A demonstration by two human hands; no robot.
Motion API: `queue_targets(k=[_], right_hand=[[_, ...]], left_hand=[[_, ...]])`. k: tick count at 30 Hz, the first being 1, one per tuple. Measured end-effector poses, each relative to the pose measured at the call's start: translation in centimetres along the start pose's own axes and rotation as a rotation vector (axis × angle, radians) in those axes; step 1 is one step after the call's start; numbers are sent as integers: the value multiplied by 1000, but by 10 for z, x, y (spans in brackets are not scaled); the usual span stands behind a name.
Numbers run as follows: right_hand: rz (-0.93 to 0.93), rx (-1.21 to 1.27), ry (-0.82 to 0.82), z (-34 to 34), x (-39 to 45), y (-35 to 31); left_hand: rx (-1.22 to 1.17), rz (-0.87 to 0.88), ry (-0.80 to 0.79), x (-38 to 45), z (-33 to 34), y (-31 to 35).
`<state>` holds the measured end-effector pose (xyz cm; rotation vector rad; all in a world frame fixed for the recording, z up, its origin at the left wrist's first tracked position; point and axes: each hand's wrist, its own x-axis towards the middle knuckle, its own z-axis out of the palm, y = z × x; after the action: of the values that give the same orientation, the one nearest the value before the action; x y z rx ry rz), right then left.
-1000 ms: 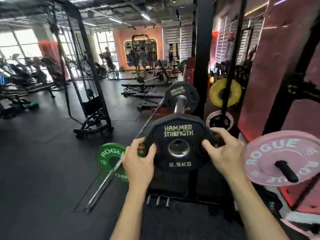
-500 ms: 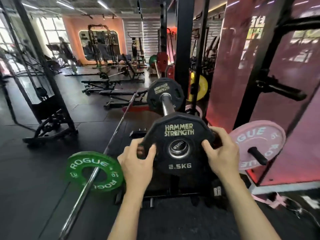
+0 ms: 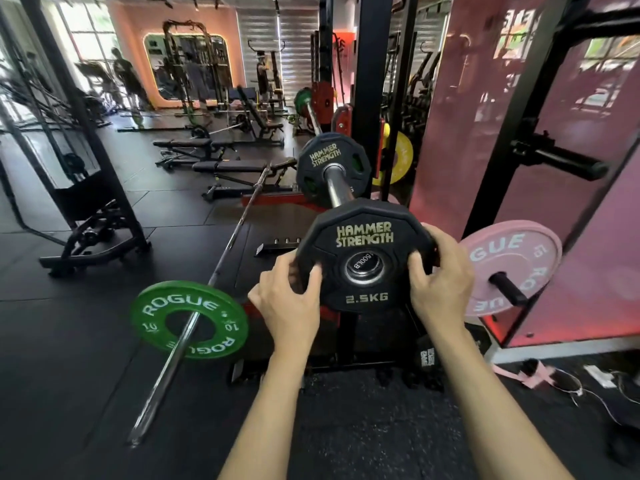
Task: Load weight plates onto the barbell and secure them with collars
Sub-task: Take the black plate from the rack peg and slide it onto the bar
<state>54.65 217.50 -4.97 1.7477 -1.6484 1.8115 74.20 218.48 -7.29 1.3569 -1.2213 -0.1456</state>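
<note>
Both hands hold the near plate (image 3: 363, 254) by its rim — the left hand (image 3: 289, 299) at the lower left edge, the right hand (image 3: 441, 271) at the right edge, fingers curled behind and thumbs on the face. Each grip is closed round the rim rather than open. A hand on either side keeps the disc square to the sleeve (image 3: 335, 183), which probably matters here: a tilted plate would bind on the steel.

The plate's bore is already over the sleeve's end, whose cap shows through the centre hole. It sits at the very tip, well apart from the far plate (image 3: 320, 161) already seated further up the same sleeve. So the step in hand looks like sliding it inward until the two touch.

The barbell rests raised on the rack (image 3: 367, 81), which leaves its end free at a height the hands can reach. A second bar (image 3: 221, 265) with a green plate (image 3: 188, 315) lies on the floor to the left, and a pink plate (image 3: 509, 268) hangs on a storage peg to the right. No collar can be made out — that part remains.
</note>
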Motion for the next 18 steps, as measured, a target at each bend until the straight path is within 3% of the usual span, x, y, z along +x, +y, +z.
queue_targets(k=[6,12,18], right_hand=[[10,-13,18,1,-5,-1],[49,-1,11,0,-6,-3],[86,-28,-32,-2,3,-6]], left_hand=[[39,47,23,2,1,-1],[-36,-74,-36,4,-3,7],[47,-64,-104,13,-12,8]])
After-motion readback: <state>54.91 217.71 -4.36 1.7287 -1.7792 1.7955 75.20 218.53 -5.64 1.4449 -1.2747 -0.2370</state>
